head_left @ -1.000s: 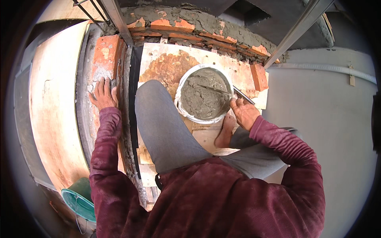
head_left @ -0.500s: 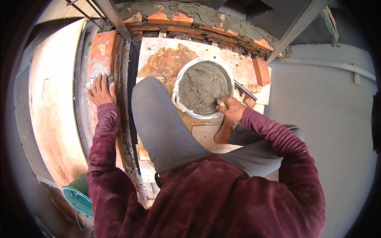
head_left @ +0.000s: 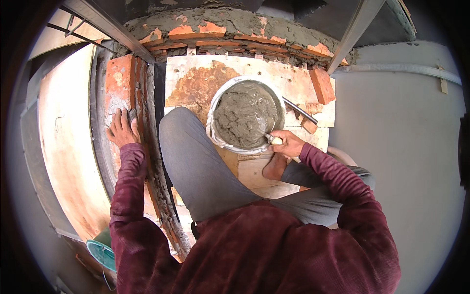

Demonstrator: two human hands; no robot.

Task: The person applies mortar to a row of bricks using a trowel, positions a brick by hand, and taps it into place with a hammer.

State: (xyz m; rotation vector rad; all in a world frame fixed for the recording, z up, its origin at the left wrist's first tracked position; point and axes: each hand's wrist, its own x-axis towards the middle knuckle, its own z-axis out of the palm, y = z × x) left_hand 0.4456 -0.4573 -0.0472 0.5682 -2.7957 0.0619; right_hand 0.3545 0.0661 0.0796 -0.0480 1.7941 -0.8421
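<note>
My left hand (head_left: pixel 122 128) rests palm down with fingers spread on the orange brick course (head_left: pixel 119 81) at my left, its fingertips by a smear of grey mortar. My right hand (head_left: pixel 288 143) is wrapped round the pale handle of a trowel (head_left: pixel 275 140) at the right rim of a white bucket (head_left: pixel 211 128). Grey wet mortar (head_left: pixel 245 111) nearly fills the bucket. The trowel's blade is mostly sunk in the mortar, so its shape is hidden.
Loose bricks (head_left: pixel 321 86) and a metal bar (head_left: pixel 301 110) lie right of the bucket on wooden boards (head_left: pixel 293 83). A rough brick wall edge (head_left: pixel 205 32) runs across the back, between slanting metal posts (head_left: pixel 355 36). A green bucket (head_left: pixel 101 250) stands low at left.
The trowel has tilted, and more of its handle now shows in my right hand. My left hand stays at the same spot on the bricks. The whole view has shifted slightly.
</note>
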